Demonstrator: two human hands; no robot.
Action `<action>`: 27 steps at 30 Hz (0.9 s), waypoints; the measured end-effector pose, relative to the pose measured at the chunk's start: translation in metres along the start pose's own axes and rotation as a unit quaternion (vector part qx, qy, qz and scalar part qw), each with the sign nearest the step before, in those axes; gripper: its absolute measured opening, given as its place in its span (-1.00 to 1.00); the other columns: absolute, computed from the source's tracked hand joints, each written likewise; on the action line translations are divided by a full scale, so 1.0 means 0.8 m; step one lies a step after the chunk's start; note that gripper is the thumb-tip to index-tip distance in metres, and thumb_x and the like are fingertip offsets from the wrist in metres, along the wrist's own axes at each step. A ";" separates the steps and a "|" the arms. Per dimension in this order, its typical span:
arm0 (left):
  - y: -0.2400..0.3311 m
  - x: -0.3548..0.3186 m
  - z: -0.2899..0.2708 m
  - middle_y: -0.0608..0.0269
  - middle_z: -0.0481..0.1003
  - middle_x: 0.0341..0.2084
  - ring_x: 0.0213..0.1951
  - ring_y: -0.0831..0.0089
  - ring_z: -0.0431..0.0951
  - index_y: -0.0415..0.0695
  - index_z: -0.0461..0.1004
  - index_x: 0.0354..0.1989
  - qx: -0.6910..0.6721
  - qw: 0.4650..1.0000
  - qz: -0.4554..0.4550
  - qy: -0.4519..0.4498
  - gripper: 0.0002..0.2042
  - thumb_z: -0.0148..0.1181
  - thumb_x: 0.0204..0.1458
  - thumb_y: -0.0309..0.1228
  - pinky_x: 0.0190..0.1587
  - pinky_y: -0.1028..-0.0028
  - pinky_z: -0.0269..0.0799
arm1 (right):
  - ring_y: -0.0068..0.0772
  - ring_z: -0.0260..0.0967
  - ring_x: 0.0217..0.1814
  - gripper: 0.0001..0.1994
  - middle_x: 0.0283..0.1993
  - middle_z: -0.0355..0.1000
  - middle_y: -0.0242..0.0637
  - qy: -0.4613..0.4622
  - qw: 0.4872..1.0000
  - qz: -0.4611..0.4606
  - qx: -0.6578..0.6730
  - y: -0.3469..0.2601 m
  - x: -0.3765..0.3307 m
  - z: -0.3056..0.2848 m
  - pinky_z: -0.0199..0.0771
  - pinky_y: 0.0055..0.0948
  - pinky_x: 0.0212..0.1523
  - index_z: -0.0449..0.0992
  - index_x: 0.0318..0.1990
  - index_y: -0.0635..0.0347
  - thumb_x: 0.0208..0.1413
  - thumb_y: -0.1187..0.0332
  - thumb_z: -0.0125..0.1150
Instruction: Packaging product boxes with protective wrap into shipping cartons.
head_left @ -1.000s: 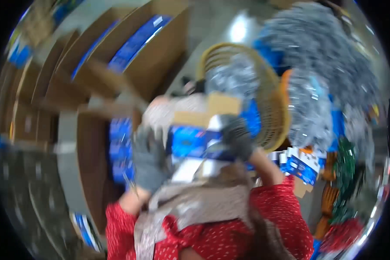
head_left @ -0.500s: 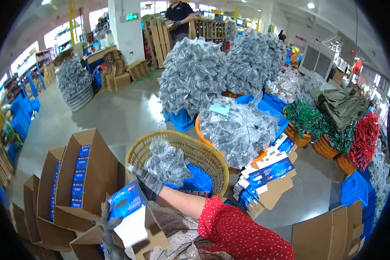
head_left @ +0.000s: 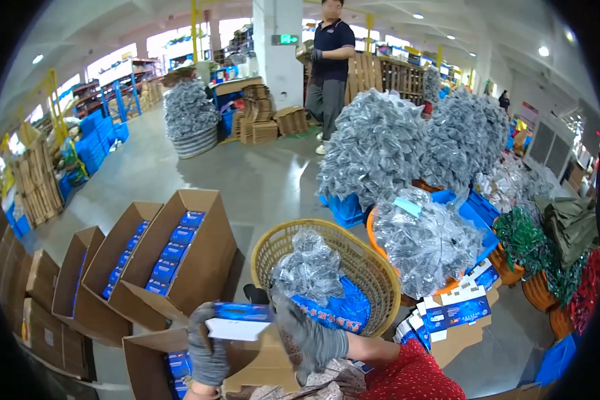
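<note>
A blue printed box (head_left: 243,311) with a white flap (head_left: 233,329) is in front of me, low in the view. Gripping its left end is my left hand (head_left: 208,350), in a grey knitted glove. My right hand (head_left: 313,333), gloved the same way, lies along the box's right end with fingers stretched out; it seems to touch the box. A brown cardboard panel (head_left: 263,363) shows below the box, between the hands. Beyond my right hand stands a yellow woven basket (head_left: 373,267), holding a clear plastic-wrapped grey bundle (head_left: 308,267) and a blue bag (head_left: 347,307).
Open cartons (head_left: 210,247) with blue boxes stand left; another carton (head_left: 143,357) sits by my left hand. Flattened blue-and-white boxes (head_left: 457,310) lie right of the basket. Tall heaps of wrapped grey bundles (head_left: 373,147) rise beyond. A person (head_left: 332,60) stands at the back.
The view has swung left and up. The blue box has gone from tilted to nearly level, and my right hand has come down from above it to its right end.
</note>
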State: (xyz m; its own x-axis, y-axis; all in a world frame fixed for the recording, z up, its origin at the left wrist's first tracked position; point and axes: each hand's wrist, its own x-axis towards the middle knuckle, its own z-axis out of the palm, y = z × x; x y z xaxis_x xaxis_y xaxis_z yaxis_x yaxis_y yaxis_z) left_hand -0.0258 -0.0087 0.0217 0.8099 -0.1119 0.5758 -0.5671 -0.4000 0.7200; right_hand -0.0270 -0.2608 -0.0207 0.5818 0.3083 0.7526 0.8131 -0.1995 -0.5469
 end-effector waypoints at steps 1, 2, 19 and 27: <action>0.011 0.002 0.001 0.09 0.43 0.00 0.08 0.24 0.43 -0.20 0.33 0.09 0.001 1.000 -0.001 0.000 -0.53 0.01 0.23 -0.04 0.17 0.31 0.28 | -0.27 0.25 0.27 -0.21 0.27 0.25 -0.10 0.001 0.999 0.032 0.014 -0.005 -0.006 -0.004 0.16 -0.22 0.31 0.18 0.31 0.18 0.03 -0.12 0.24; 0.020 0.003 0.005 0.07 0.43 -0.02 0.02 0.24 0.45 -0.21 0.34 0.06 -0.034 0.999 -0.027 -0.031 -0.59 0.00 0.23 -0.13 0.13 0.32 0.32 | -0.26 0.24 0.27 -0.21 0.27 0.25 -0.09 -0.002 0.997 0.064 0.031 -0.004 -0.011 -0.005 0.16 -0.21 0.31 0.17 0.31 0.18 0.03 -0.08 0.26; -0.007 -0.032 0.058 -0.07 0.39 -0.09 -0.10 0.01 0.40 -0.26 0.15 0.29 0.117 0.992 0.020 -0.048 -0.35 0.20 0.01 -0.31 0.00 0.14 0.30 | 0.17 -0.07 0.44 -0.25 0.38 -0.01 0.21 -0.125 0.939 0.299 -0.114 0.011 -0.044 0.031 -0.11 -0.15 0.44 -0.07 0.37 0.43 0.15 0.21 0.13; -0.075 -0.091 0.077 -0.08 0.34 -0.04 -0.03 0.02 0.36 -0.29 -0.10 0.40 0.020 0.995 -0.085 -0.048 -0.14 0.26 -0.08 -0.45 0.09 0.18 0.25 | 0.22 -0.12 0.45 -0.21 0.38 -0.06 0.30 -0.187 0.956 0.206 -0.093 0.016 -0.012 0.038 -0.18 -0.13 0.45 -0.07 0.35 0.51 0.09 0.21 0.14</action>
State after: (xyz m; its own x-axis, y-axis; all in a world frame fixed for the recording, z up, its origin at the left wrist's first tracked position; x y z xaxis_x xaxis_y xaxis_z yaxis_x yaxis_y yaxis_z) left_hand -0.0419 -0.0326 -0.0871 0.9055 -0.1247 0.4055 -0.4152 -0.4571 0.7866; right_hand -0.0224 -0.2385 -0.0461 0.8344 0.4718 0.2850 0.5259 -0.5265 -0.6680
